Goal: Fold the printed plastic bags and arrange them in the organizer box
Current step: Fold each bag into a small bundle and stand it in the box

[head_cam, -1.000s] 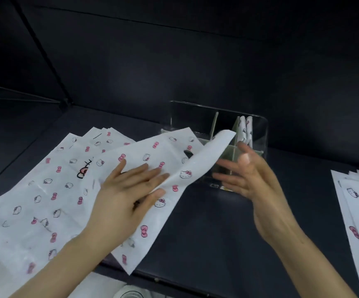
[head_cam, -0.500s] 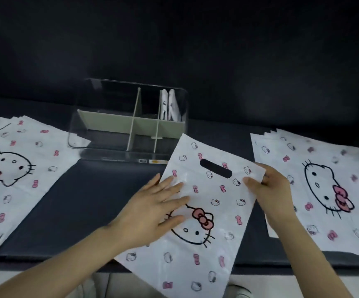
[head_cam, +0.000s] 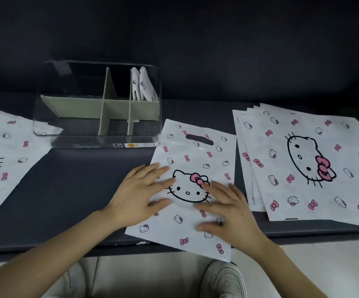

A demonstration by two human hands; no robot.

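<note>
Pale lettering (head_cam: 87, 146) that appears to read "Storage box" runs along the lower front edge of the clear organizer box (head_cam: 66, 137). An orange sticker (head_cam: 131, 145) on the same edge, to its right, is too blurred to read.

White bag (head_cam: 195, 155) dotted with pink bows and black-outlined cat faces, on a dark table (head_cam: 71, 190); clear box (head_cam: 66, 132) with pale green dividers (head_cam: 77, 108); white shoe (head_cam: 225, 278) below.
</note>
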